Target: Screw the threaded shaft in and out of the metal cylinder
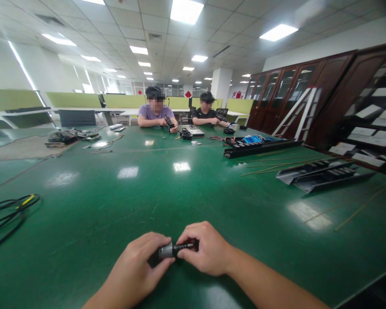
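Note:
Near the front of the table, my left hand (144,257) is closed around the silver end of a small cylindrical part (166,251). That part narrows on its right into a black, ridged shaft with a thin bright tip. My right hand (206,249) pinches around the shaft between thumb and fingers, its knuckles raised. Both hands are close together, just above or resting on the green tabletop (167,206); I cannot tell which. My fingers hide some of the part's left end and the underside of the shaft.
A black cable (6,210) lies coiled at the left. Black metal channels (321,176) and thin rods (266,167) lie at the right. Across the table, two people (156,111) handle dark tools. A stepladder (304,109) leans by the cabinets.

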Motion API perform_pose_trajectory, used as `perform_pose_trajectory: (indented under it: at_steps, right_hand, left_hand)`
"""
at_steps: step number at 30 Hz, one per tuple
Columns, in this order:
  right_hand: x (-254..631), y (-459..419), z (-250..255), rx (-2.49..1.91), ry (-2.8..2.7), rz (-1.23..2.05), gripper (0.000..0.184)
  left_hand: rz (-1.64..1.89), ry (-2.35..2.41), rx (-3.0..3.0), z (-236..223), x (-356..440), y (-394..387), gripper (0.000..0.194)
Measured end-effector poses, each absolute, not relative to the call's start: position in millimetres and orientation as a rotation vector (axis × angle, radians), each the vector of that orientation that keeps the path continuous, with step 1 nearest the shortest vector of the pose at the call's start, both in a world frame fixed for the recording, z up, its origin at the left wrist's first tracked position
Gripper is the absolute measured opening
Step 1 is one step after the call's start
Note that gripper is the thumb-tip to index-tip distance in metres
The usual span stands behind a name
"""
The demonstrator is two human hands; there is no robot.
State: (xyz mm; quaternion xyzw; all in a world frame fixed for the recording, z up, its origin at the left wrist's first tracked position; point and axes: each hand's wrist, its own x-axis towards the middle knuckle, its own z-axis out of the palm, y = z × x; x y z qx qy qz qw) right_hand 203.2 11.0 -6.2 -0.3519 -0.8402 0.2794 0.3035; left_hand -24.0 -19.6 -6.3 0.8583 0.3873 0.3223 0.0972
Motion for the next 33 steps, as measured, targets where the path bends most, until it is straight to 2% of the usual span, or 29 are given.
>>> perform_pose_trajectory:
  at_steps: [25,33]
  right_hand:
    - [206.2,12.8,-6.0,-0.95,-2.175,0.801,0.008]
    - [206.8,14.4,-9.8,-0.995,-2.185,0.817,0.014]
  left_hand:
    - [0.982,1.164,2.555,-5.6,-27.3,-17.3,0.026]
    - [0.967,1.15,2.542,-5.7,-26.9,-18.1,0.027]
